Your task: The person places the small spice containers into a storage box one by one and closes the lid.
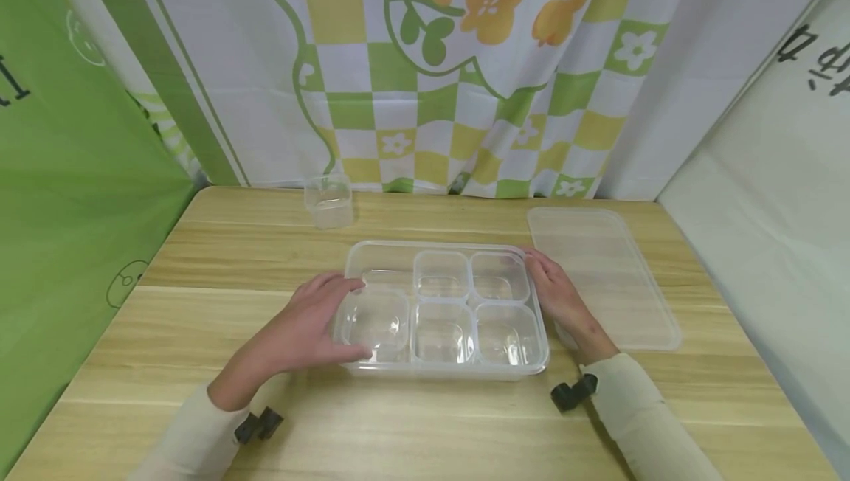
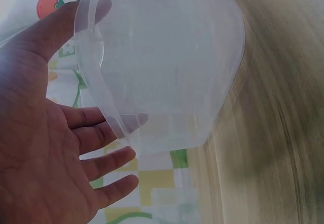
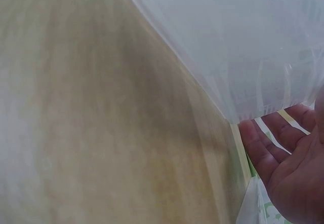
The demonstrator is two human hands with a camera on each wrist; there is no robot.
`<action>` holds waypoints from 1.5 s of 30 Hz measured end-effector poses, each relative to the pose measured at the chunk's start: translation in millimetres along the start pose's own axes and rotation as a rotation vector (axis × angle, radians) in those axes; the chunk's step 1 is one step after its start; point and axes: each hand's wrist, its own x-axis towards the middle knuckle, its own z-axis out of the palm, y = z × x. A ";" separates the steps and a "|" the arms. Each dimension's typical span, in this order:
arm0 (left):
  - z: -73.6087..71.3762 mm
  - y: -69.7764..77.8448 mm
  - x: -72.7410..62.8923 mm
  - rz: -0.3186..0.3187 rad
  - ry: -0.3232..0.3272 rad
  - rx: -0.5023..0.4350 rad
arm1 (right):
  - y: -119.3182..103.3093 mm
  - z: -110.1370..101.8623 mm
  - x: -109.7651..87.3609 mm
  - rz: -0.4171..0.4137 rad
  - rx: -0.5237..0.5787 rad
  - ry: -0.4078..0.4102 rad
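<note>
The head camera looks forward and down from above the table [image 1: 425,422], far enough back to show the whole clear box [image 1: 438,372], with the patterned curtain [image 1: 432,112] at twelve o'clock. Both wrist cameras look from close by, the left hand [image 2: 43,148] at nine o'clock, the right hand [image 3: 296,176] at four, each sharing its hand and tabletop with the head view

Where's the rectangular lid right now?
In the head view, the translucent lid lies on the wood-grain table's right side, beside the right hand, right of the large container.
</note>
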 end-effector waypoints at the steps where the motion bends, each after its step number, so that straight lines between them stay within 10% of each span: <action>1: -0.1 0.1 0.9 -0.007 0.000 -0.008 | -0.2 -0.1 -0.1 0.000 -0.005 0.002; 45: 3.9 -11.8 2.6 0.114 -0.024 -0.097 | -2.7 -0.5 -2.1 -0.016 -0.043 0.007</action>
